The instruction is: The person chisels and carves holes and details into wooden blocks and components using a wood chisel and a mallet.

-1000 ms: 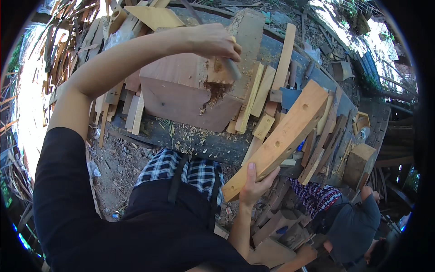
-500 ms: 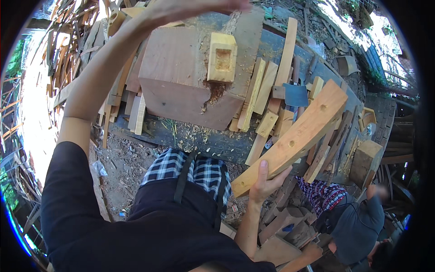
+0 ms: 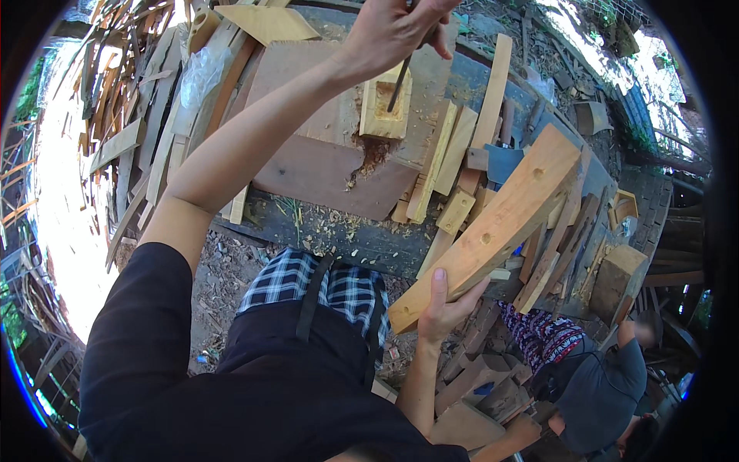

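At the top of the view my left hand point(image 3: 404, 31) is closed around a slim dark metal tool that looks like a chisel point(image 3: 398, 91). Its lower end reaches into the rectangular recess of a small pale wooden block point(image 3: 382, 127). This block rests on a large squared timber point(image 3: 331, 175), next to a ragged, chipped hollow. My right hand point(image 3: 445, 309) grips the near end of a long, slightly curved wooden beam point(image 3: 493, 223). Several round holes mark the beam's upper face, and it tilts away to the far right. The top of the chisel is mostly hidden by my fingers.
Loose wooden strips point(image 3: 443, 158) and a blue flat piece point(image 3: 504, 163) lie right of the timber. Shavings litter the dark bench point(image 3: 339, 239). Scrap wood point(image 3: 123, 146) is heaped at left, near a clear plastic bag point(image 3: 204, 73). Another person point(image 3: 596, 393) is at lower right.
My left hand has come right and nearer, and the chisel now shows with its end in the block's recess. The beam in my right hand has shifted slightly left and nearer.
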